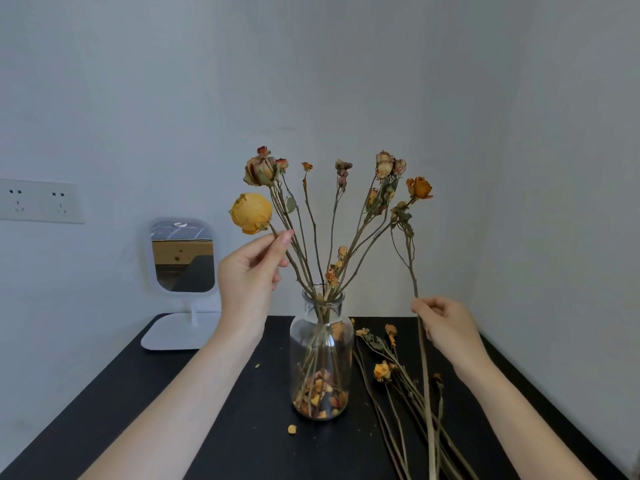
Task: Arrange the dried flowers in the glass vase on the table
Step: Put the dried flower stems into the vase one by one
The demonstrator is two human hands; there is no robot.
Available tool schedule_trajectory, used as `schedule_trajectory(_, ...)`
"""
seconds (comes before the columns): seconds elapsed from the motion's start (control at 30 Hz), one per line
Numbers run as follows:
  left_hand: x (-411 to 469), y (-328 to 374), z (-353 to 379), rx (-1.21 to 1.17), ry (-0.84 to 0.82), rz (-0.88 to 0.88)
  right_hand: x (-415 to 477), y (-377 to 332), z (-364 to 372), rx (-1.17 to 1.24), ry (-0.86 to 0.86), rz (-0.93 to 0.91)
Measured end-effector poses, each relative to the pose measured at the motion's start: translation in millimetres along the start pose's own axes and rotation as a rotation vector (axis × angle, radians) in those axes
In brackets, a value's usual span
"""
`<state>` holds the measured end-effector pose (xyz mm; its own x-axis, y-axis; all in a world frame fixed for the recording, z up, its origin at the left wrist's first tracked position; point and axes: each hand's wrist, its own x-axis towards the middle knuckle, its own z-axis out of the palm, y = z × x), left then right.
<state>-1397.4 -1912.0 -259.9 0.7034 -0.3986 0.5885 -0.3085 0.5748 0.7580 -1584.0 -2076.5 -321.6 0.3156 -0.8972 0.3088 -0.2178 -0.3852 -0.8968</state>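
A clear glass vase stands in the middle of the black table, with several dried flower stems fanning out of its neck and loose petals at its bottom. My left hand pinches the stem just under a big yellow dried bloom, left of the vase and above it. My right hand holds a long stem upright to the right of the vase; an orange dried rose tops it. Several more dried flowers lie flat on the table right of the vase.
A white standing mirror sits at the table's back left corner. Fallen petal bits lie in front of the vase. A wall socket is on the left wall. Pale walls close in behind and on the right.
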Motion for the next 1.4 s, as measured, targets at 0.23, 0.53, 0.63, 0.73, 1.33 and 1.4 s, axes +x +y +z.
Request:
schedule_trajectory(0.23, 6, -9, 9, -0.027, 0.132, -0.034, 2, -3, 8, 0.003, -0.007, 0.008)
schedule_trajectory(0.53, 25, -21, 4, -0.178, 0.261, -0.222, 4, 0, 8, -0.011, -0.012, 0.021)
schedule_trajectory(0.63, 33, -27, 4, -0.186, 0.214, -0.331, 4, 0, 8, -0.009, -0.016, 0.021)
schedule_trajectory(0.73, 34, -36, 4, -0.091, 0.156, -0.399, 3, 0, 8, 0.000, -0.016, 0.015)
schedule_trajectory(1.33, -12, -107, -13, 0.397, -0.541, -0.368, 12, -55, -9, 0.217, 0.299, -0.335)
schedule_trajectory(1.4, -13, -107, -5, 0.419, -0.633, -0.368, 15, -70, -10, 0.237, 0.330, -0.397)
